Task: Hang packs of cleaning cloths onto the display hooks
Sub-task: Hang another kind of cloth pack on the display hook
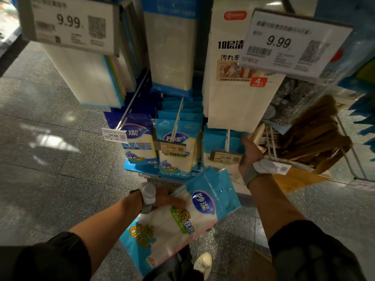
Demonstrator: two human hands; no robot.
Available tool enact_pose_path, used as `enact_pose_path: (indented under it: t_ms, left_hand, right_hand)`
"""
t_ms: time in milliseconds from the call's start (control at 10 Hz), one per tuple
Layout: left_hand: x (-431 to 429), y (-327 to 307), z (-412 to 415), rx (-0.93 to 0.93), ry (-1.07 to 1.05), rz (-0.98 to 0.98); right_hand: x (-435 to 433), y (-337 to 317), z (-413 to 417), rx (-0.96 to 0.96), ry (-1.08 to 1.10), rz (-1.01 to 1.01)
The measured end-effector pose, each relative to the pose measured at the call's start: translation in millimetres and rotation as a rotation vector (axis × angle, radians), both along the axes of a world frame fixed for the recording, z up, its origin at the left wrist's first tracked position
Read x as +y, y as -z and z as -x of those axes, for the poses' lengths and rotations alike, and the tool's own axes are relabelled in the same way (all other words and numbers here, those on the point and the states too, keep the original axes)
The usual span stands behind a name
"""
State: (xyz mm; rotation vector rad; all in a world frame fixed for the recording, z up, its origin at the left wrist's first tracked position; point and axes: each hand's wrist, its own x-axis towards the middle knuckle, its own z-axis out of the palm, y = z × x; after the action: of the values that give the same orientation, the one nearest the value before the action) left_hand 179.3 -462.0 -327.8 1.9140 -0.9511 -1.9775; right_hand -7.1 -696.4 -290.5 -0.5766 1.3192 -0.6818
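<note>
My left hand (165, 196) holds a large blue and white pack of cleaning cloths (182, 218) from behind, low in front of the display; its fingers are hidden by the pack. My right hand (250, 153) reaches to the lower right hook (227, 138) and touches the right end of its 11.90 price tag (225, 157); I cannot tell whether the fingers curl round it. Blue cloth packs (215, 138) hang on that hook. To its left hang more cloth packs on the middle hook (177, 118) and the left hook (132, 106).
Tall white packs (233, 102) and 9.99 price tags (294, 43) hang on the upper hooks, close above my hands. A wire rack with brown items (316, 134) stands at the right. Grey speckled floor (50, 138) spreads to the left. My shoe (204, 262) shows below.
</note>
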Motion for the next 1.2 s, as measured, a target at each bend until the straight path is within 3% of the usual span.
enact_pose_path:
  t_ms: [100,200,300,400,600,900,1100,1200]
  left_hand:
    - [6,10,1,0.058,-0.075,-0.059]
    - [18,17,8,0.167,-0.209,-0.124]
    - [29,20,9,0.245,-0.387,-0.187]
    - [40,17,22,0.238,-0.496,-0.190]
    - [54,11,51,0.318,-0.553,-0.104]
    - [63,-7,76,0.442,-0.513,0.021]
    - [70,-15,82,0.347,-0.665,0.025]
    - [75,-13,75,0.301,-0.726,0.016]
  right_hand:
    - [11,3,4,0.030,0.076,0.017]
    - [30,5,20,0.137,-0.054,-0.028]
    - [49,23,37,0.415,-0.352,0.066]
    - [74,32,56,0.643,-0.485,0.056]
    - [127,11,67,0.377,-0.438,-0.199]
    - [128,31,90,0.265,-0.524,-0.052]
    - [136,12,94,0.045,-0.315,-0.103]
    - [133,1,100,0.060,-0.204,-0.171]
